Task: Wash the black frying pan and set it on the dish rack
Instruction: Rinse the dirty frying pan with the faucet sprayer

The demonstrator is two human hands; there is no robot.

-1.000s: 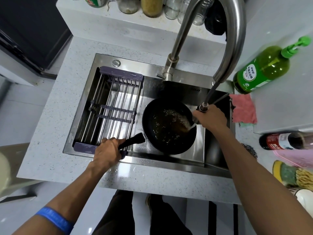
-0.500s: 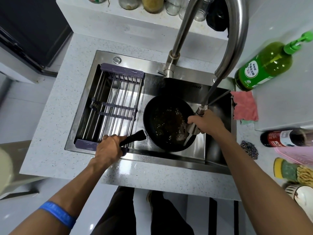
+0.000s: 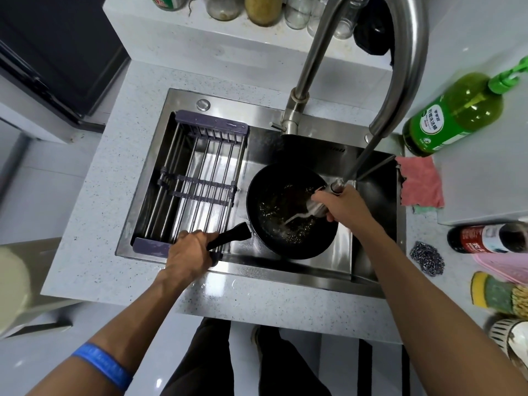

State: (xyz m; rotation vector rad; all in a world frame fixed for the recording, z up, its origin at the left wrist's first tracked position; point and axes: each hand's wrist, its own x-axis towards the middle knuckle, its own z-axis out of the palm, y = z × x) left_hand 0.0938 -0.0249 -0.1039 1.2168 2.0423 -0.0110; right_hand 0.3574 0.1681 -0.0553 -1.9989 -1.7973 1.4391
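Pan (image 3: 288, 224) handle gripped inside left hand (image 3: 190, 254) fingers.

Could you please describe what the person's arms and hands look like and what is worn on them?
Both forearms are bare, with no sleeves, gloves, rings or watch in view. The left arm has a plain blue wristband. The left hand and right hand wear nothing.

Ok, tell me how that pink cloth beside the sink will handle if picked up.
The pink cloth will probably flop and drape: it lies flat, with a ragged, wavy left edge. It looks thin, so likely light. It should not roll or slide, as its flat surface rests on the counter.
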